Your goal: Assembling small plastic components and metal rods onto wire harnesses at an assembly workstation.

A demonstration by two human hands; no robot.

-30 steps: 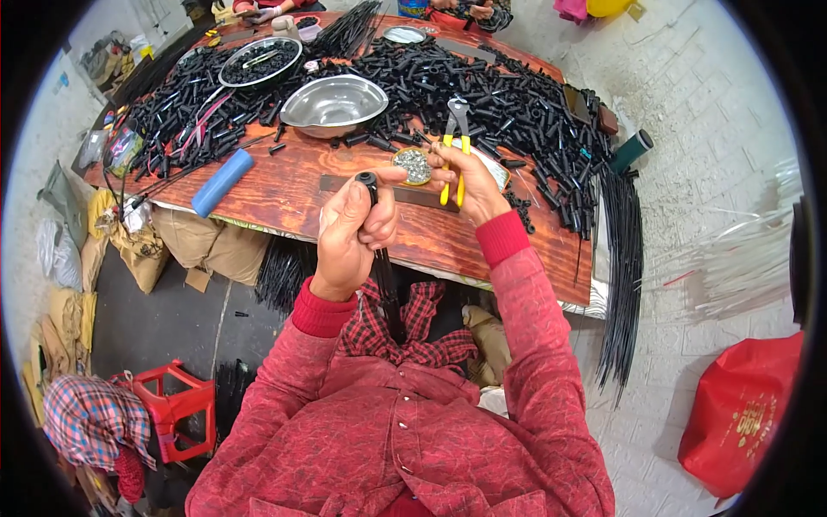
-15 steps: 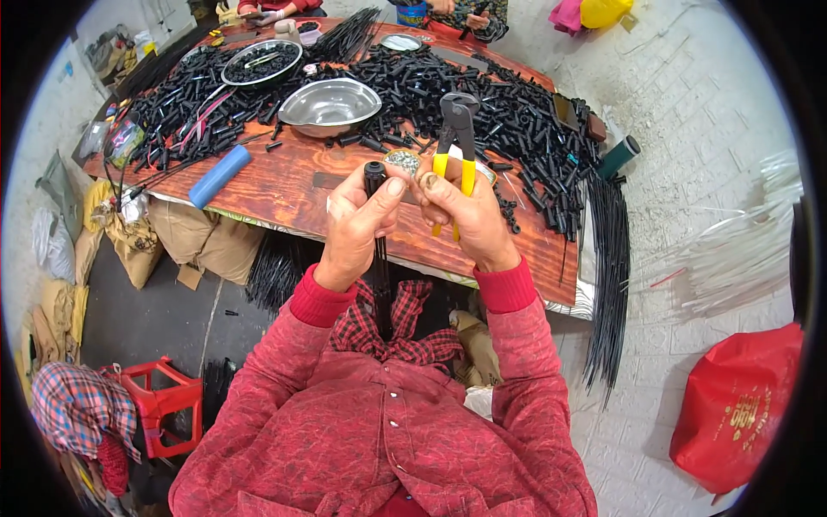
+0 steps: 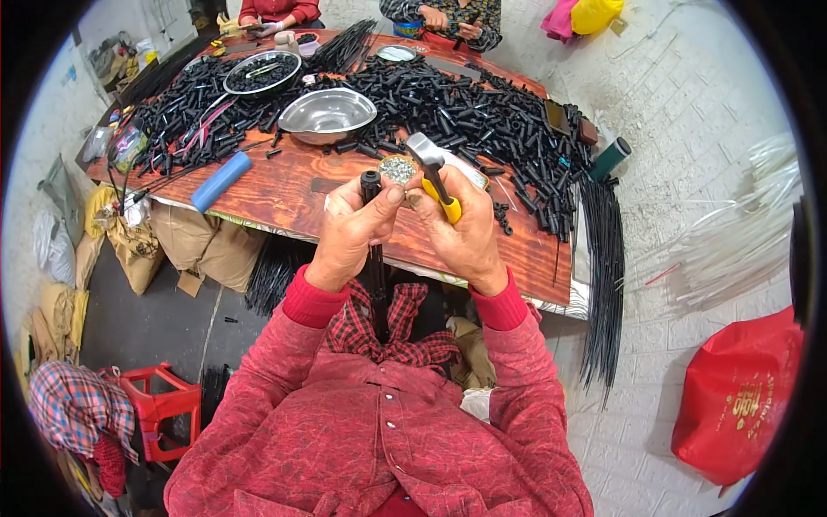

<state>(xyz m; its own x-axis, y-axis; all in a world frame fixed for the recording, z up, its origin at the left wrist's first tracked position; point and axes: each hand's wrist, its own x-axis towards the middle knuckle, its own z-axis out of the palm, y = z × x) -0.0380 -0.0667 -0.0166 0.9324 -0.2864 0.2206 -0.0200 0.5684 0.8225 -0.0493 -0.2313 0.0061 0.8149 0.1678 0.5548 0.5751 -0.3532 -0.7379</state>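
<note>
Hammer (image 3: pixel 433 172) now tilted — head up-left; left hand (image 3: pixel 349 233) grips upright black rod (image 3: pixel 372 224); right hand (image 3: pixel 465 241) grips hammer.

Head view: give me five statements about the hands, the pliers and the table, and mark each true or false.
1. The left hand holds a black rod upright. True.
2. The right hand holds pliers with blue handles. False: the handles are yellow.
3. The steel bowl stands on the table beyond the hands. True.
4. The blue roll lies inside the bowl. False: it lies on the table near its front edge, left of the hands.
5. The red stool stands on the table. False: it stands on the floor at lower left.
</note>
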